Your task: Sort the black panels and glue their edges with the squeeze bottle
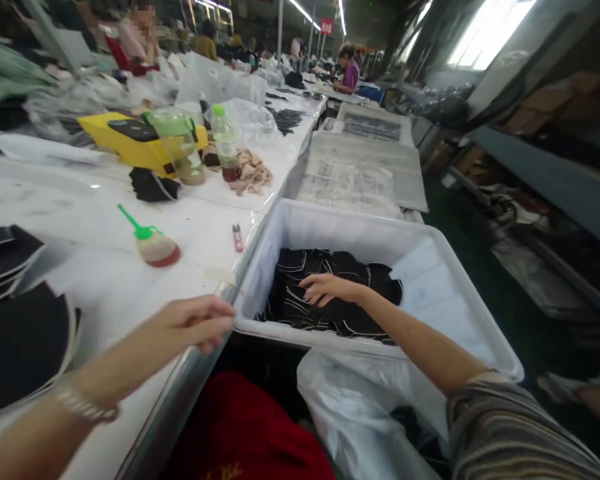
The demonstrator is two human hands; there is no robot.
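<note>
My right hand (325,289) is over the black fabric pieces (353,310) with pale edging inside a white plastic bin (445,287). Its fingers are spread and hold nothing. Over the edge of the white table (105,267), beside the bin's left corner, is my left hand (203,323); its fingers are bent close together, and whether anything is between them is hidden. Larger black pieces (20,340) with pale edges lie at the table's left side. Small pink snips (237,237) rest near the table edge.
On the table stand an oil bottle (157,248) with a green spout, a green-capped bottle (225,143), a jug (179,150) and a yellow box (125,143). A plastic bag (350,400) hangs below the bin. Cardboard sheets (360,173) lie beyond it. People sit farther back.
</note>
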